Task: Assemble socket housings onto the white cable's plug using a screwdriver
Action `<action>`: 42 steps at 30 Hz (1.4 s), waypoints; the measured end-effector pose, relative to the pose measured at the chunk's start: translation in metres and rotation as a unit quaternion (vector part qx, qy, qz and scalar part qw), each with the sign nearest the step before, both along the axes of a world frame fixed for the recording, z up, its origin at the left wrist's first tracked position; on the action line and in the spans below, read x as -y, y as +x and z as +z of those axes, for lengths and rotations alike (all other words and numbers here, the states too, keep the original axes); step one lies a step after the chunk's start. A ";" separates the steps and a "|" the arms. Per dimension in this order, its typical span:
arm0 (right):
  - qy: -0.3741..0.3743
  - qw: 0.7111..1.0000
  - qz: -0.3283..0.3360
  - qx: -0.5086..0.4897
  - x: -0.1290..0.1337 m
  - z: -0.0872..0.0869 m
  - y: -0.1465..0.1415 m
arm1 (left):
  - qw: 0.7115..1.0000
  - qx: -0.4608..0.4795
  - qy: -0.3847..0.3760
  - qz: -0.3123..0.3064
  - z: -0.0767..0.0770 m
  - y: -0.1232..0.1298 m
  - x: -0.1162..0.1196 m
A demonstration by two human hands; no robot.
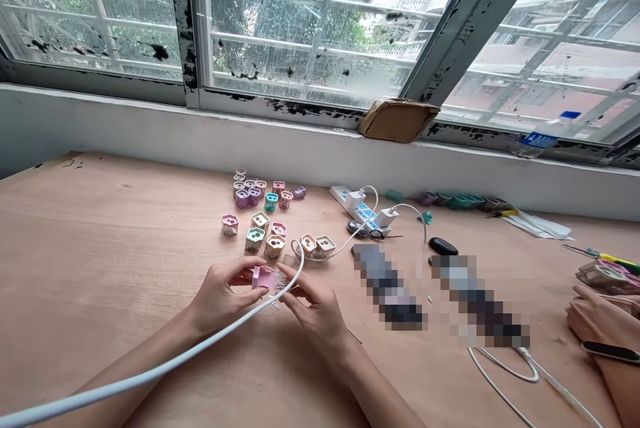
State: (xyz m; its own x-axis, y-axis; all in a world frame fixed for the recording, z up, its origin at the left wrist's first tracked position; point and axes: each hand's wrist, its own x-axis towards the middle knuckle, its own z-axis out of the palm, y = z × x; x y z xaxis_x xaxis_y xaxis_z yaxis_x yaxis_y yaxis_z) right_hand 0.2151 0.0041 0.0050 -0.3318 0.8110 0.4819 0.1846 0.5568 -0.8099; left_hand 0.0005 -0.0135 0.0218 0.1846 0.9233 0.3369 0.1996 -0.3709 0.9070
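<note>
Above the wooden table, my left hand (219, 296) pinches a pink pencil sharpener body (264, 277) between thumb and fingers. My right hand (316, 303) is closed on a clear plastic piece (281, 281), held right up against the pink body; whether they are joined I cannot tell. A thick white cable (215, 341) runs across the foreground and partly covers the right fingertips. Just beyond my hands stand several two-hole pencil sharpeners, among them a green one (255, 239), a cream one (275, 246) and a pink one (230, 225).
More sharpeners (243, 198) cluster farther back. A white power strip (357, 208) with two chargers lies by the wall. Two blurred-out objects (387, 288) lie to my right. Another person's hand (603, 318) is at the right edge, near a yellow-handled screwdriver (617, 263).
</note>
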 end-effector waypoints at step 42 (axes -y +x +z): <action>-0.044 0.998 0.038 -0.008 0.001 0.010 -0.003 | 0.995 -0.059 0.055 -0.060 0.006 -0.005 -0.002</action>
State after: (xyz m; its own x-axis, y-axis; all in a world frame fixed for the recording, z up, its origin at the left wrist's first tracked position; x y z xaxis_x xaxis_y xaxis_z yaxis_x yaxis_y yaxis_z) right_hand 0.2119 0.0030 0.0147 -0.3862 0.8234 0.4157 0.1311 0.4951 -0.8589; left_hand -0.0044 -0.0117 0.0282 0.3349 0.8508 0.4048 0.2500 -0.4945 0.8325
